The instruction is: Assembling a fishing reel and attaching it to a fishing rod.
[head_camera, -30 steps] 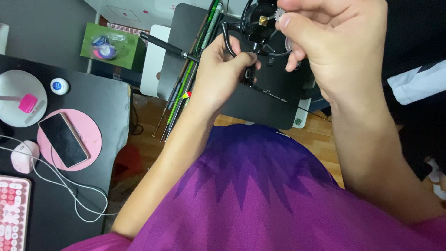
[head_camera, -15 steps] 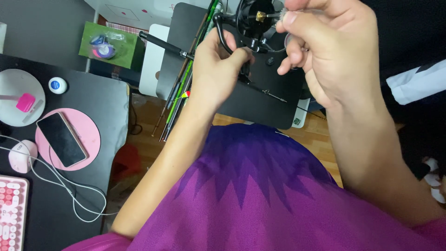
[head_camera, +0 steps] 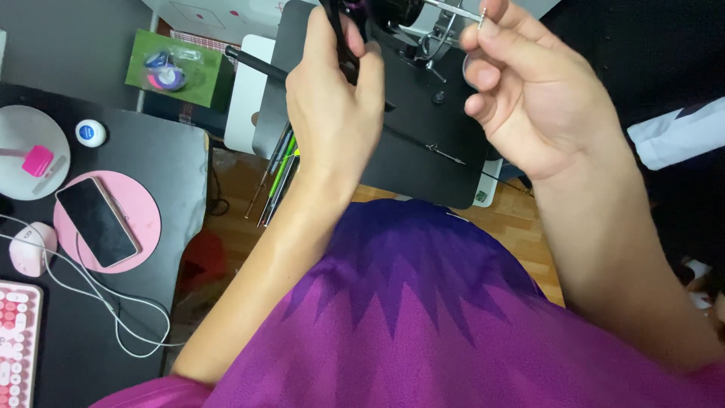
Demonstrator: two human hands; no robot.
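Observation:
My left hand point(head_camera: 332, 106) is closed around a black part point(head_camera: 346, 41) of a dark device point(head_camera: 400, 13) at the top edge of the view. My right hand point(head_camera: 529, 106) is raised beside it on the right. Its thumb and forefinger pinch the end of a thin metal rod point(head_camera: 453, 9) that sticks out from the device. Both hands hover over a black board point(head_camera: 423, 159) with a small knob point(head_camera: 437, 97) and a thin pin point(head_camera: 445, 153) lying on it. My purple shirt point(head_camera: 423, 317) fills the lower view.
To the left is a black desk point(head_camera: 166, 166) with a phone point(head_camera: 97, 221) on a pink pad, a white dish point(head_camera: 23, 128), a small round tin point(head_camera: 91, 133), a pink mouse point(head_camera: 30, 248), a white cable point(head_camera: 113, 310) and a pink keyboard point(head_camera: 19, 340). A green box point(head_camera: 177, 68) and several thin sticks point(head_camera: 276, 181) lie beyond it.
My right hand has drawn away to the right of the device, with the thin rod pinched at its fingertips. My left hand keeps its grip on the black part.

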